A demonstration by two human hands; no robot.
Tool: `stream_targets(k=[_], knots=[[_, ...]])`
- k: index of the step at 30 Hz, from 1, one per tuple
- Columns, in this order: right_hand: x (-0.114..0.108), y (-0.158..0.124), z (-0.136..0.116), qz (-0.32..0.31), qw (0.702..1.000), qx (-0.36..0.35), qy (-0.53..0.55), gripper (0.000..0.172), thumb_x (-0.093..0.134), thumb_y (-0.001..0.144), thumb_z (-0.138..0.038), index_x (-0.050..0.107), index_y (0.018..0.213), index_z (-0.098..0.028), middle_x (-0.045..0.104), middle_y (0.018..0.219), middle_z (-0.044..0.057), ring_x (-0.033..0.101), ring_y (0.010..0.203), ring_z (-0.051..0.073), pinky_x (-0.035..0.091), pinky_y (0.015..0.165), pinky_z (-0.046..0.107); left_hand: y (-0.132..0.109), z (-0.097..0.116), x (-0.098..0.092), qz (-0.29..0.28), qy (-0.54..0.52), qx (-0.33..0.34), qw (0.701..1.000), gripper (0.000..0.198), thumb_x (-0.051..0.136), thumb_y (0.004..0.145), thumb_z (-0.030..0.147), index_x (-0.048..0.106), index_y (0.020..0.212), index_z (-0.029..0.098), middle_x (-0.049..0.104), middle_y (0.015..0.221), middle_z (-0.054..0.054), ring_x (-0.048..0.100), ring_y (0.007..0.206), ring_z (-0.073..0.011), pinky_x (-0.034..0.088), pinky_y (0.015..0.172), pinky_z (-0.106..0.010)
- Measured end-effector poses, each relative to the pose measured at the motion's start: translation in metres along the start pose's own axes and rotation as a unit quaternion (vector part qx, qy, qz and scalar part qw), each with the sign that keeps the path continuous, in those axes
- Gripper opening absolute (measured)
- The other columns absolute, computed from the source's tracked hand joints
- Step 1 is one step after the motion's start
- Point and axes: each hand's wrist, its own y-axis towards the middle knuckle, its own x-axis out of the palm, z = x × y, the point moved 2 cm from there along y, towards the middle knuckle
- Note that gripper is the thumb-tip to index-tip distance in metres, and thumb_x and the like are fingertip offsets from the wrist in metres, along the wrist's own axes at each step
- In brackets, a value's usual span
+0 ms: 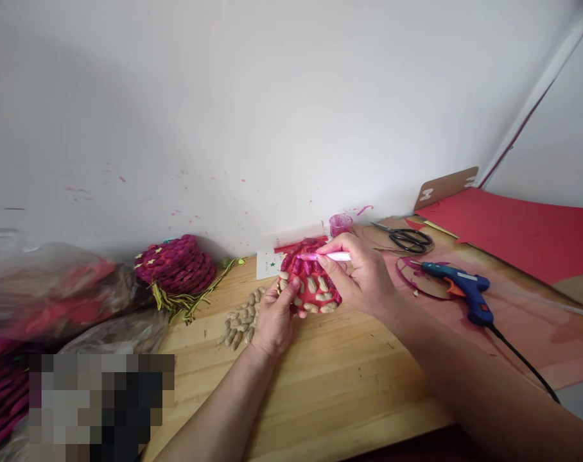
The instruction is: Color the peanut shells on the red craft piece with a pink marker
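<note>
My left hand (pixel 278 316) is closed on the lower left edge of a red peanut-covered piece (pixel 311 296), holding it tilted above the table. Peanuts on its upper part are coated dark pink; those lower down are bare tan shells. In my right hand (pixel 361 273) is a slim paintbrush (pixel 337 256) with a white and pink handle, pinched between thumb and fingers. The brush's pink end lies over the painted peanuts at the top. Behind the piece stands a small clear cup (pixel 340 224) stained with pink paint. Loose peanuts (pixel 239 324) lie left of my left hand.
At the right are a blue glue gun (pixel 465 287) with a black cord, a paint-stained round disc (pixel 409 277), black-handled scissors (pixel 409 240) and red sheets (pixel 522 224). Stacked magenta pieces with yellow fringe (pixel 180 266) and plastic bags (pixel 41 282) sit left. A pink-spattered wall (pixel 224 128) rises behind.
</note>
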Motion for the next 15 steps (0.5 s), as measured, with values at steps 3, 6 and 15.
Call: stream_targets(k=[3, 6, 15], knots=[[-0.0001, 0.0008, 0.0009, 0.008, 1.0, 0.003, 0.0, 0.003, 0.063, 0.099, -0.019, 0.063, 0.097, -0.022, 0.073, 0.089, 0.003, 0.069, 0.084, 0.017, 0.054, 0.076, 0.029, -0.0003, -0.0004, -0.0002, -0.017, -0.001, -0.012, 1.0, 0.051, 0.099, 0.059, 0.05, 0.069, 0.081, 0.016, 0.061, 0.065, 0.005, 0.052, 0.048, -0.0072, 0.045, 0.039, -0.018], [0.0041, -0.0011, 0.0048, -0.01, 1.0, 0.0, 0.012, 0.003, 0.062, 0.099, -0.02, 0.064, 0.099, -0.022, 0.073, 0.09, 0.003, 0.069, 0.086, 0.017, 0.054, 0.076, 0.03, -0.0005, -0.0019, -0.0007, -0.028, 0.001, -0.018, 0.999, 0.05, 0.098, 0.06, 0.05, 0.07, 0.083, 0.016, 0.062, 0.065, 0.005, 0.053, 0.048, -0.0078, 0.046, 0.038, -0.018], [0.0078, -0.0036, 0.0027, -0.012, 1.0, 0.003, 0.017, 0.003, 0.061, 0.1, -0.021, 0.062, 0.099, -0.023, 0.072, 0.091, 0.004, 0.068, 0.085, 0.018, 0.052, 0.074, 0.031, 0.001, -0.0005, -0.0014, -0.008, 0.001, -0.013, 1.0, 0.051, 0.099, 0.058, 0.05, 0.069, 0.082, 0.016, 0.061, 0.063, 0.005, 0.052, 0.047, -0.0075, 0.044, 0.038, -0.018]])
